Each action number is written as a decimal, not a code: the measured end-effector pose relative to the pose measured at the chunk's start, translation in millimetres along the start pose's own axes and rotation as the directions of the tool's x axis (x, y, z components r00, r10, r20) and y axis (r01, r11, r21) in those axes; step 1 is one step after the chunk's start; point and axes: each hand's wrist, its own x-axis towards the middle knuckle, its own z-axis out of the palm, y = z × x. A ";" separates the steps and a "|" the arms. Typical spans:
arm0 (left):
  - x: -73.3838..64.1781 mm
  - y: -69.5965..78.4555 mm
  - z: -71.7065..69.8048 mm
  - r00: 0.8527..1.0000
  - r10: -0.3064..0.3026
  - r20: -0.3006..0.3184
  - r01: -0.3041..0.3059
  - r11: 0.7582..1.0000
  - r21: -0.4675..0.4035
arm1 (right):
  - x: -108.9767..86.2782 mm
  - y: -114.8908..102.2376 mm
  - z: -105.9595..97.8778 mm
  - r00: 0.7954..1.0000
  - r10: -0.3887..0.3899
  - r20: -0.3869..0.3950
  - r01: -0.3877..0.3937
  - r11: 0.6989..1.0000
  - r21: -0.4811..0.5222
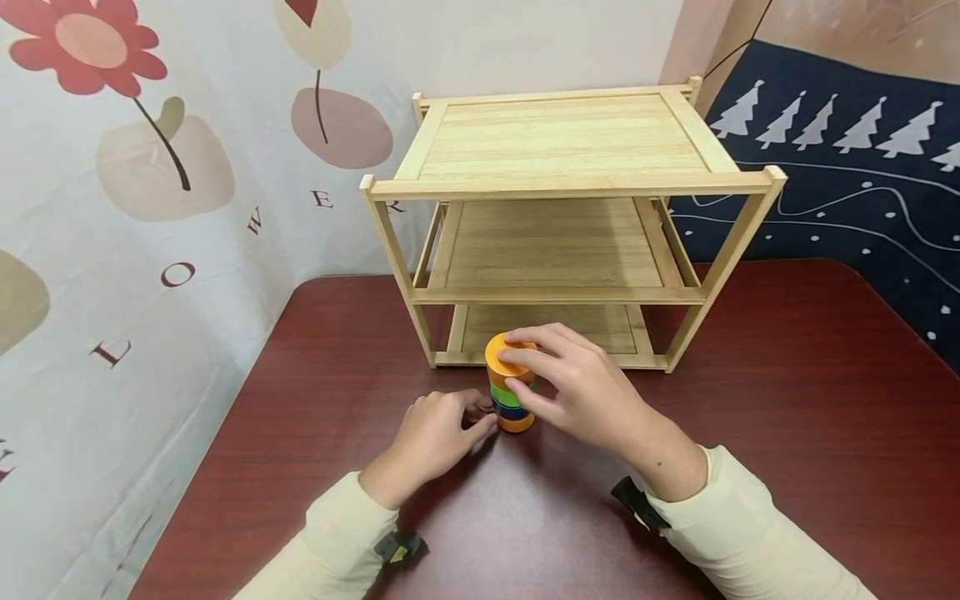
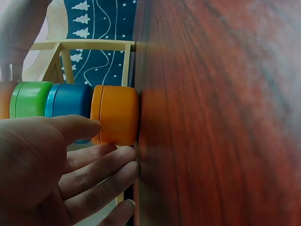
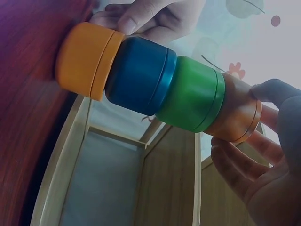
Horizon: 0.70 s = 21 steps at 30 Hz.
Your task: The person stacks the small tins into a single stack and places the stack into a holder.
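Observation:
Several small round jars stand stacked upright on the table, just in front of the wooden rack. From the bottom they run orange (image 3: 84, 59), blue (image 3: 138, 73), green (image 3: 188, 92) and orange (image 1: 504, 354), each with a seam like a lid. My right hand (image 1: 592, 387) holds the top orange jar, its thumb and bent fingers around the upper end. At the foot of the stack, my left hand (image 1: 431, 437) lies to the left. Its thumb reaches the bottom orange jar near the seam, while its other fingers extend loosely alongside.
A light wooden rack (image 1: 573, 185) with three shelves stands on the dark red table (image 1: 337, 350) right behind the stack. A flower-print cloth (image 1: 225, 167) hangs at the left, and a dark tree-print cloth (image 1: 825, 183) at the right.

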 end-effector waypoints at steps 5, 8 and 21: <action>-0.7 -0.7 1.0 1.000 -0.005 0.001 0.005 1.000 0.002 | 0.0 -0.7 -0.8 1.000 0.006 0.015 -0.006 1.000 -0.011; -1.2 -1.2 1.4 1.000 -0.007 -0.001 0.007 1.000 0.005 | 0.3 -1.1 -2.0 1.000 0.007 0.008 -0.007 1.000 -0.007; -0.7 -0.6 1.3 1.000 -0.009 -0.002 0.009 1.000 -0.009 | -8.4 14.5 -33.0 0.993 0.094 -0.077 -0.095 0.995 -0.017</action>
